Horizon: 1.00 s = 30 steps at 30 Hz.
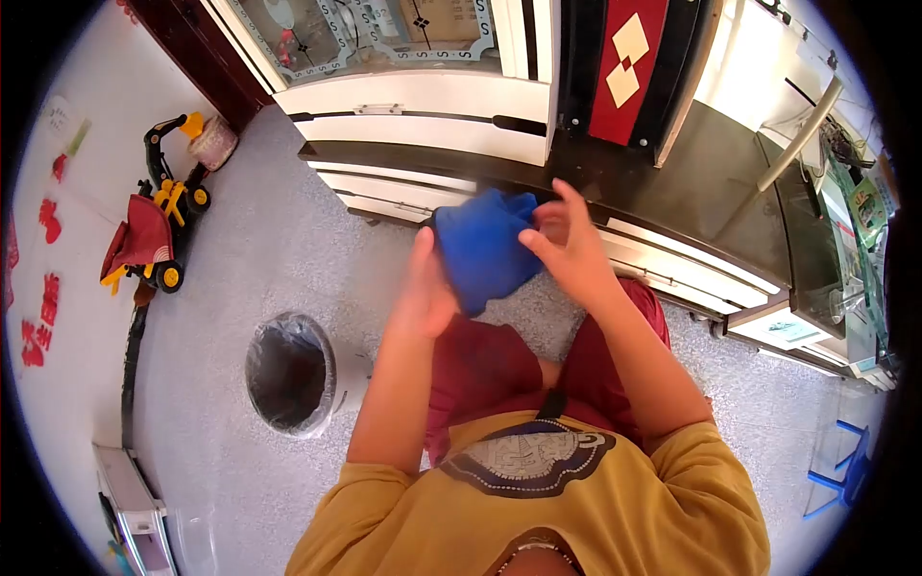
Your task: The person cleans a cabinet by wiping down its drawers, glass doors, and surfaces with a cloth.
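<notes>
A bunched blue cloth (488, 250) is held up in front of my knees, its folds gathered toward the upper right. My left hand (427, 288) grips it from the left side; the fingers are partly hidden behind the fabric and blurred. At the cloth's right edge is my right hand (571, 245), with thumb and fingers apart and the index finger raised. The thumb tip overlaps the edge of the fabric; whether it presses on it I cannot tell.
A lined trash bin (331, 384) stands on the floor to my left. Beyond it are a toy excavator (154, 230) and the wall. A low dark-topped cabinet (711, 192) runs ahead and to the right. A blue stool (840, 470) is at the far right.
</notes>
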{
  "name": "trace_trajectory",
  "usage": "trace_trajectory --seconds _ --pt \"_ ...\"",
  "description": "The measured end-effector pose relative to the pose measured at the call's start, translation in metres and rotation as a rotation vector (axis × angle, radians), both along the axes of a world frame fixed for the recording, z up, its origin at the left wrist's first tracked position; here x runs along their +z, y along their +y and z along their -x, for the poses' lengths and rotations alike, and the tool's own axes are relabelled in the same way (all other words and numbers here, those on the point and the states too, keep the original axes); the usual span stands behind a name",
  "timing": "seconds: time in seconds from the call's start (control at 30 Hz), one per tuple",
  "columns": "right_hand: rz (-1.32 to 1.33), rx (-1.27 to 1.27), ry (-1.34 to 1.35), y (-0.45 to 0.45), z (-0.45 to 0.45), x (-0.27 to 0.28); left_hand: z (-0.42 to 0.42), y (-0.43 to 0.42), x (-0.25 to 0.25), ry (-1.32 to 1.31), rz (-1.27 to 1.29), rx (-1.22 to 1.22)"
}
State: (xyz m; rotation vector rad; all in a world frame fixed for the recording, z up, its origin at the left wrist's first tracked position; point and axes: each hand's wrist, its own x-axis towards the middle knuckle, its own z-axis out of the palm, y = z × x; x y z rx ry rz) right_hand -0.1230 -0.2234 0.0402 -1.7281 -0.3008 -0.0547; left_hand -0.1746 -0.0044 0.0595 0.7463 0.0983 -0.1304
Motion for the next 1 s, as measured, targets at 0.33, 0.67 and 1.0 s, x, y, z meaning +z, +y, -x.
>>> trace_trajectory --seconds 0.33,0.67,1.0 --pt "0.537 0.116 -0.510 0.028 0.024 0.002 -0.010 -0.019 -0.019 -0.033 -0.119 0.195" --pt "0.045 0.157 -0.314 0.025 -0.030 0.027 -0.014 -0.008 -0.065 0.377 0.017 0.015" --pt "0.512 0.539 -0.430 -0.005 0.043 -0.020 -0.019 0.005 -0.111 0.245 0.066 -0.121"
